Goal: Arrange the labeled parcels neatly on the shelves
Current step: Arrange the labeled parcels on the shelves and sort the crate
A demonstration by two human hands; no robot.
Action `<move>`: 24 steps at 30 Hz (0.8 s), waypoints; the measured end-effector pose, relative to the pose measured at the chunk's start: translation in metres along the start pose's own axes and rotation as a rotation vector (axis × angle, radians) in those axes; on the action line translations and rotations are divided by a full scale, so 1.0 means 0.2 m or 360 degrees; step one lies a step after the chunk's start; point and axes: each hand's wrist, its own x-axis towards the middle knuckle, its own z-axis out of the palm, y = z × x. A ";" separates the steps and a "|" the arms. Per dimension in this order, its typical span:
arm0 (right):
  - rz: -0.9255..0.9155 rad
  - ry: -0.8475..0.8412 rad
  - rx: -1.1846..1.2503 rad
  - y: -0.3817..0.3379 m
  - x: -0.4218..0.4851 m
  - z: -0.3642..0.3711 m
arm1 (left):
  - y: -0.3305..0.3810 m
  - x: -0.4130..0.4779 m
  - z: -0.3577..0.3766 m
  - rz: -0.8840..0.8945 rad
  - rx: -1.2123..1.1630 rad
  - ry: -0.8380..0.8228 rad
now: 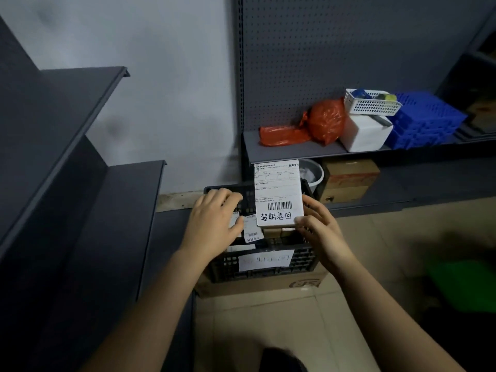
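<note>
A black plastic crate with a paper tag on its front sits on a cardboard box on the floor. Inside it lie several labeled parcels. My right hand holds a white parcel with a shipping label, a barcode and handwritten characters, lifted upright above the crate. My left hand reaches into the crate's left side with its fingers resting on a small labeled parcel; whether it grips that parcel is not clear. Dark grey shelves step up on the left.
A pegboard shelf unit at the back right carries an orange bag, a white box, a white basket and blue crates. Below it stand a grey bucket and a brown carton. Something green lies on the tiled floor.
</note>
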 end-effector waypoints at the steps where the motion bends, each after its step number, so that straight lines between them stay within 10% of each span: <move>1: 0.0015 0.0012 0.0008 0.00 0.06 -0.01 | -0.01 0.05 0.04 0.0005 -0.0005 -0.0008; 24: 0.0914 -0.0081 -0.0083 0.71 1.35 -0.50 | -0.29 0.52 1.35 -0.0407 -0.0166 -0.0585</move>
